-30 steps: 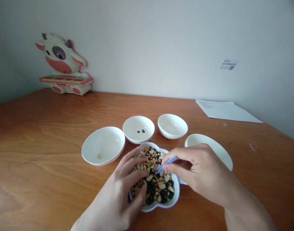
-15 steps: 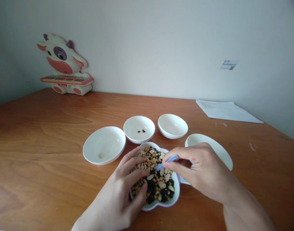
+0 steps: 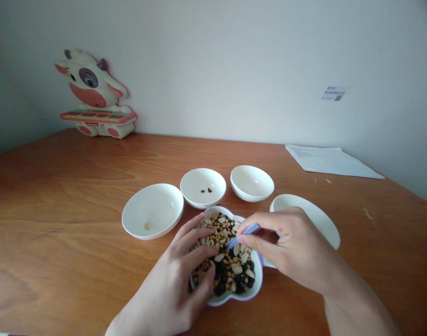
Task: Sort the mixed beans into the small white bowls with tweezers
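Note:
A white scalloped bowl [image 3: 258,280] stands at the near middle, filled with black beans [image 3: 219,271], yellow soybeans [image 3: 222,227] and pale peanut halves [image 3: 237,269]. My left hand [image 3: 180,270] lies over its left side, fingers spread, fingertips touching the mix. Between the thumb and forefinger of my right hand [image 3: 297,249] are slim blue tweezers [image 3: 250,229], slanting down to the left. Their tip reaches the beans near my left fingertips; whether it grips one I cannot tell.
White bowls curve around the far side: a left bowl [image 3: 157,205] with one pale piece, a bowl [image 3: 199,179] with a few black beans, a third bowl [image 3: 250,179], and a right bowl [image 3: 321,224] partly behind my right hand. Papers [image 3: 332,161] and a cow toy keyboard [image 3: 98,116] stand farther back.
The whole view has shifted very slightly. Both hands and the tweezers keep nearly the same place over the scalloped bowl.

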`<act>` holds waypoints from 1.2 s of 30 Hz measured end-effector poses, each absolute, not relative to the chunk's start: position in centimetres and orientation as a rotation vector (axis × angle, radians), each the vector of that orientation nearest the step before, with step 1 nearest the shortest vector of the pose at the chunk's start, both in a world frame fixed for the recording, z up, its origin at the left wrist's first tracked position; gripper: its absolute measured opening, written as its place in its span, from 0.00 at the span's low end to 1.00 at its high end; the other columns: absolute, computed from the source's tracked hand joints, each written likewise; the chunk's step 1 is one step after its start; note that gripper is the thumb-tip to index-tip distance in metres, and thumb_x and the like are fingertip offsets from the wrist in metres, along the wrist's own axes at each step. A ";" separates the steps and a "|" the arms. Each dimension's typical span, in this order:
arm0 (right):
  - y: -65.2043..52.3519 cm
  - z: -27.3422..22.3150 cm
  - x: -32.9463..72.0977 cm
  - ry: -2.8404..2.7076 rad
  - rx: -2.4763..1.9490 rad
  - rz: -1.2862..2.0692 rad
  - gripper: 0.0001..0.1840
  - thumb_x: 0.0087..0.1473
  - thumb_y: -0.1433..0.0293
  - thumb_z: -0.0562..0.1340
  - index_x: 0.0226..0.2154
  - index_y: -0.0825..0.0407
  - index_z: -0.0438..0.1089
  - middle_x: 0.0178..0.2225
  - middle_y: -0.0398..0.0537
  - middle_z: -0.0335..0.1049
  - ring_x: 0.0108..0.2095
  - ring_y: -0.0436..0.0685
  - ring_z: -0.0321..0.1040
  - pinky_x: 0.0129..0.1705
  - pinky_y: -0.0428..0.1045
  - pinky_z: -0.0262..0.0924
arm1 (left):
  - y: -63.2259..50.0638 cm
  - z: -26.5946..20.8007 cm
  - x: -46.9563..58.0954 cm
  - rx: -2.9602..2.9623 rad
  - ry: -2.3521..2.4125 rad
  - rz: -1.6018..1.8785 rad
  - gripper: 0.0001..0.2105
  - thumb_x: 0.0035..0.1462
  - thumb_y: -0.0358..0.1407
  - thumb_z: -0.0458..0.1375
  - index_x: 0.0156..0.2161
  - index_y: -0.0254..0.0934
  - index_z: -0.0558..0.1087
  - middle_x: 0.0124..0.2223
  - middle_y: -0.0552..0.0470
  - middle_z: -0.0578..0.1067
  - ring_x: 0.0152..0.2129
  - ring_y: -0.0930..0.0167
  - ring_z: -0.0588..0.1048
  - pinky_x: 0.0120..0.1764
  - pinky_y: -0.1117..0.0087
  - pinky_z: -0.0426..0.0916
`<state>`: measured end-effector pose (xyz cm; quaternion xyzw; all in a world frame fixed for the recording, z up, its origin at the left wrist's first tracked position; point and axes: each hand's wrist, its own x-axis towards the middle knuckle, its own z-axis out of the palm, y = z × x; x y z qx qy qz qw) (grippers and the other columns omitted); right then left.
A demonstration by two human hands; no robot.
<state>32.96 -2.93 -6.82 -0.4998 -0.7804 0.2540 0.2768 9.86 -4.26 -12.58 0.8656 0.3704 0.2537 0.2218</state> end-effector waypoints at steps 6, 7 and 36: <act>-2.9 -6.8 32.9 -2.101 -1.338 0.690 0.06 0.56 0.69 0.63 0.32 0.47 0.78 0.28 0.37 0.77 0.26 0.46 0.70 0.29 0.42 0.62 | -4.2 -12.5 9.9 2.384 1.024 0.698 0.15 0.60 0.29 0.53 0.51 0.43 0.71 0.61 0.51 0.64 0.67 0.61 0.49 0.64 0.52 0.59; -2.9 -6.8 33.0 -2.103 -1.339 0.689 0.06 0.56 0.68 0.63 0.32 0.47 0.78 0.28 0.37 0.77 0.26 0.46 0.70 0.29 0.42 0.62 | -4.2 -12.5 9.9 2.385 1.023 0.700 0.15 0.59 0.29 0.53 0.51 0.43 0.71 0.61 0.50 0.65 0.67 0.60 0.49 0.64 0.51 0.59; -0.2 -8.5 30.2 -1.662 -1.296 0.343 0.07 0.57 0.68 0.63 0.35 0.52 0.78 0.33 0.46 0.80 0.33 0.55 0.78 0.34 0.46 0.72 | -4.3 -12.6 9.9 2.382 0.998 0.742 0.14 0.59 0.27 0.53 0.48 0.41 0.72 0.61 0.46 0.65 0.66 0.57 0.51 0.63 0.47 0.59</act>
